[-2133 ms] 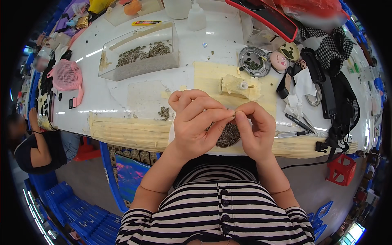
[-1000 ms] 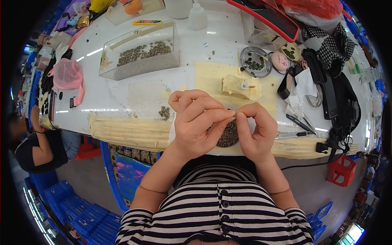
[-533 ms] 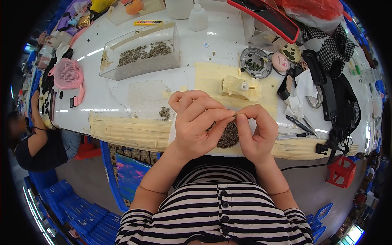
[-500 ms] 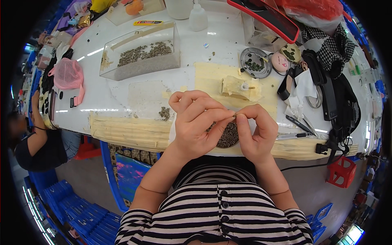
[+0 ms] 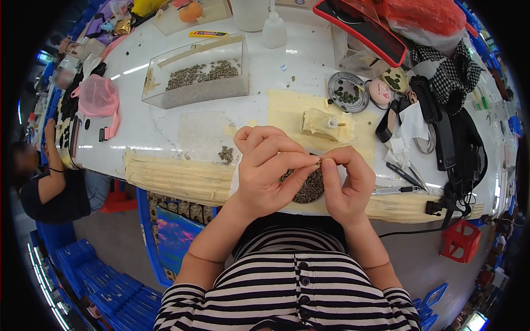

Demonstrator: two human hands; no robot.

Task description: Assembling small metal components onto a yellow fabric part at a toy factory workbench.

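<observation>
My left hand (image 5: 270, 174) and my right hand (image 5: 348, 182) meet fingertip to fingertip above the table's near edge, each closed in a pinch. Whatever sits between the fingertips is too small and covered to make out. Just below them is a round dish of small dark metallic bits (image 5: 310, 188), partly hidden by both hands. Beyond the hands, a tape-covered block (image 5: 321, 126) with a short white and brass-coloured peg rests on yellowish tape. A small heap of similar bits (image 5: 226, 155) lies left of my left hand.
A clear box (image 5: 199, 92) holds more bits at the back left. Toward the right are a round metal tin (image 5: 348, 91) with dark green pieces, tweezers (image 5: 417, 177), a cutter knife (image 5: 397, 190) and black straps. A red-cased phone (image 5: 361, 33) leans at the back. Another person (image 5: 52, 190) sits far left.
The view has shifted slightly, so the table's things appear a little lower and mostly further right. Both hands keep their pinch, fingertips together, with only a tiny shift of the fingers.
</observation>
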